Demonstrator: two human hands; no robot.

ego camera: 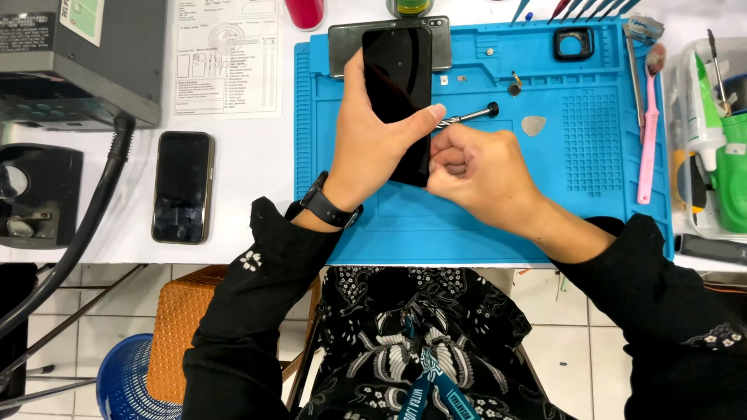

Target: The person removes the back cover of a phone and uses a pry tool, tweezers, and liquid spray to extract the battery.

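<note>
My left hand (372, 144) grips a black smartphone (397, 74) from behind, screen side up, above the blue repair mat (482, 225); its thumb rests on the phone's right edge. My right hand (475, 171) is closed on a small screwdriver (471, 117) with a black knob, its shaft lying against that same right edge beside my thumb. Behind the held phone a grey phone back cover (442, 43) lies flat on the mat.
A second dark phone (182, 187) lies on the white table to the left, near a printed sheet (226, 58) and grey equipment (78, 54). On the mat sit a pink toothbrush (647, 124), a grey pick (533, 125) and small parts. A clear tray (712, 140) of tools stands right.
</note>
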